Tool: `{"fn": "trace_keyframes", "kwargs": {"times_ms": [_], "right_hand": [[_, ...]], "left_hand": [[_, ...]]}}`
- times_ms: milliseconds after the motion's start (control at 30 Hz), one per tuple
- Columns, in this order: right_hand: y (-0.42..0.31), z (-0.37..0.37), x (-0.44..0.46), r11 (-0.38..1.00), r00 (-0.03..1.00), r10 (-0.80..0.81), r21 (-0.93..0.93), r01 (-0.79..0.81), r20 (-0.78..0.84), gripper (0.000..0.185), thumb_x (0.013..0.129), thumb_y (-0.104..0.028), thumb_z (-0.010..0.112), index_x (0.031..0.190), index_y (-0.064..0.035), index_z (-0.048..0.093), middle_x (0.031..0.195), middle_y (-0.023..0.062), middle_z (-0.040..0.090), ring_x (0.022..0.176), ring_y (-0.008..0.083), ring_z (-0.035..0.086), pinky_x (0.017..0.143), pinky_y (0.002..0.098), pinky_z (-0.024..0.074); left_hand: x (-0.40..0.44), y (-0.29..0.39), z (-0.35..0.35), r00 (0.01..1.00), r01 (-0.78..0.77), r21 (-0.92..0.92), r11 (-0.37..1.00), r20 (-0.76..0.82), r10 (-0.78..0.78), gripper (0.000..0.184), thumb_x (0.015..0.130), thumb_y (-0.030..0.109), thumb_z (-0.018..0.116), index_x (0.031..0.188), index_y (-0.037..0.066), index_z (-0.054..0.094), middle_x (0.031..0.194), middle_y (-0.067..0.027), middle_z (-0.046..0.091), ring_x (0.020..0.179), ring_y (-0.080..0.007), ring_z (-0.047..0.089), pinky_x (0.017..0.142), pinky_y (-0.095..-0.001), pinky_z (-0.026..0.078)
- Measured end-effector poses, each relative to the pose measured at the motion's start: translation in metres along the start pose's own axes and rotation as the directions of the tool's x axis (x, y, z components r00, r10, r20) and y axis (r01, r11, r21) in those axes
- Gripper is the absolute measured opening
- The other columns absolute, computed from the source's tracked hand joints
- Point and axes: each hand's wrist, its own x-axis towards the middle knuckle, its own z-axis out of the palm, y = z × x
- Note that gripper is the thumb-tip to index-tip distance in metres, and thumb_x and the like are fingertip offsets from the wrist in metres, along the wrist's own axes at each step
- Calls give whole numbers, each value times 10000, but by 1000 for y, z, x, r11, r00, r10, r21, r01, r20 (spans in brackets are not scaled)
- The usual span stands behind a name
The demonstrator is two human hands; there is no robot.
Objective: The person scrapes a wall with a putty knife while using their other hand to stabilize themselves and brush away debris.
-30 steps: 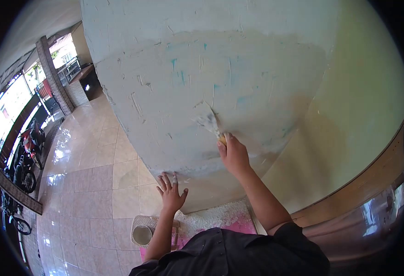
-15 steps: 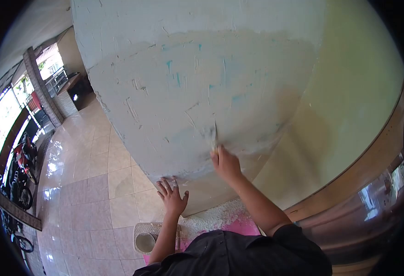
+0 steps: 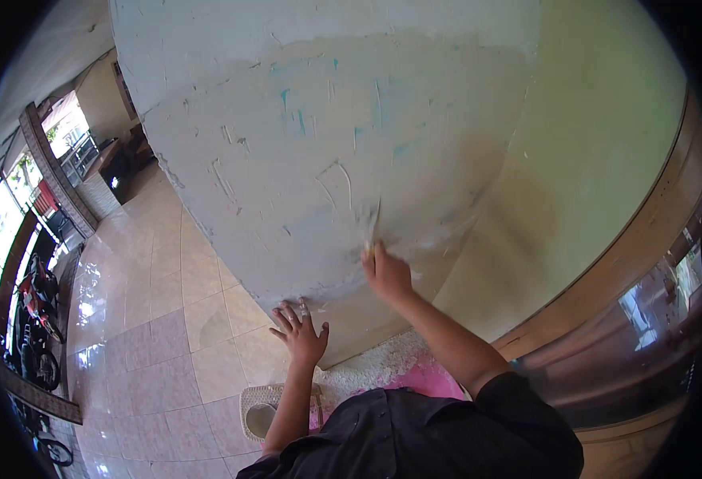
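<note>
My right hand (image 3: 388, 273) is closed around the handle of a putty knife (image 3: 372, 225), its blade up against the wall. The blade is somewhat blurred, and fingers cover most of the handle. Around it the pale grey wall (image 3: 287, 191) carries thin raised ridges, scratches and several turquoise patches. Lower left, my left hand (image 3: 301, 335) lies with fingers spread at the wall's lower edge, holding nothing. Whitish residue marks its fingertips.
Below the wall, white flakes (image 3: 371, 361) cover part of a pink sheet (image 3: 424, 381). A woven basket (image 3: 249, 397) with a round container (image 3: 261, 419) stands by my left forearm. Tiled floor (image 3: 155, 343) stretches left toward parked motorbikes (image 3: 39, 299). A yellow-green wall (image 3: 590, 160) adjoins at right.
The view has shifted slightly, so the wall appears higher and further left. My right hand has moved a little down the wall with the putty knife. My left hand keeps its place.
</note>
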Motion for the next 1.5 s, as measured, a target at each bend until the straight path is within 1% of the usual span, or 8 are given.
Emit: {"fn": "trace_keyframes", "kwargs": {"times_ms": [167, 267, 500, 733, 1000, 1100, 1167, 1500], "right_hand": [[73, 68, -144, 984, 909, 177, -82, -157, 377, 395, 946, -376, 495, 1132, -28, 475, 701, 178, 633, 642, 373, 642, 558, 496, 493], [52, 45, -107, 1000, 998, 25, -2, -25, 62, 363, 954, -366, 491, 1090, -30, 499, 696, 183, 623, 628, 390, 624, 559, 511, 476], [-46, -40, 22, 990, 988, -47, 126, 65, -145, 326, 947, -368, 510, 1037, -54, 511, 619, 152, 605, 557, 378, 611, 513, 493, 468], [61, 73, -163, 978, 854, 181, 0, -207, 488, 407, 970, -407, 436, 1136, -37, 467, 818, 210, 656, 766, 394, 648, 691, 527, 486], [43, 21, -134, 919, 947, 65, 351, -180, 315, 453, 959, -412, 510, 1154, -14, 414, 765, 182, 638, 703, 353, 648, 622, 436, 492], [43, 18, -129, 771, 948, 62, 589, -245, 313, 429, 982, -428, 475, 1144, -30, 465, 704, 93, 590, 602, 201, 585, 561, 342, 466], [50, 19, -131, 382, 865, 19, 796, -469, 501, 389, 994, -397, 467, 1118, -34, 529, 723, 22, 515, 581, 88, 445, 520, 276, 403], [70, 18, -136, 278, 834, 213, 787, -551, 509, 363, 1014, -394, 417, 1112, -65, 534, 718, -20, 441, 626, 53, 432, 563, 230, 378]], "left_hand": [[-3, -5, 3, 999, -28, -6, 1000, -17, 28, 841, 833, 452, 606, 1509, 99, 249, 1547, -305, 90, 1412, -543, -15, 1019, -768, 66], [-2, -4, 3, 999, -33, -1, 999, -8, 33, 844, 832, 453, 608, 1506, 91, 251, 1543, -313, 94, 1411, -545, -17, 1025, -762, 62], [-1, -1, 2, 999, -17, 20, 1000, 45, 16, 869, 835, 479, 602, 1504, 65, 236, 1543, -327, 30, 1409, -544, -65, 1034, -752, 63], [-4, -6, -8, 999, -28, 1, 1000, 40, 28, 846, 841, 458, 602, 1507, 79, 243, 1559, -293, 25, 1433, -491, -68, 1037, -751, 43], [-18, 9, 1, 999, -35, -91, 995, 5, 35, 776, 854, 452, 596, 1482, 95, 315, 1572, -265, -7, 1440, -472, -78, 1032, -753, 10], [-24, 24, -2, 996, -28, -190, 981, 77, 43, 753, 858, 449, 583, 1462, 70, 344, 1570, -272, -4, 1445, -464, -65, 1023, -761, 15], [-21, 25, 7, 998, -25, -220, 975, 58, 39, 754, 858, 442, 587, 1464, 69, 339, 1568, -276, -5, 1445, -465, -61, 1019, -764, 25], [-17, 28, 22, 999, 18, -256, 967, 51, -5, 808, 857, 430, 598, 1492, 63, 257, 1565, -283, -27, 1444, -473, -31, 1014, -768, 66]]}}
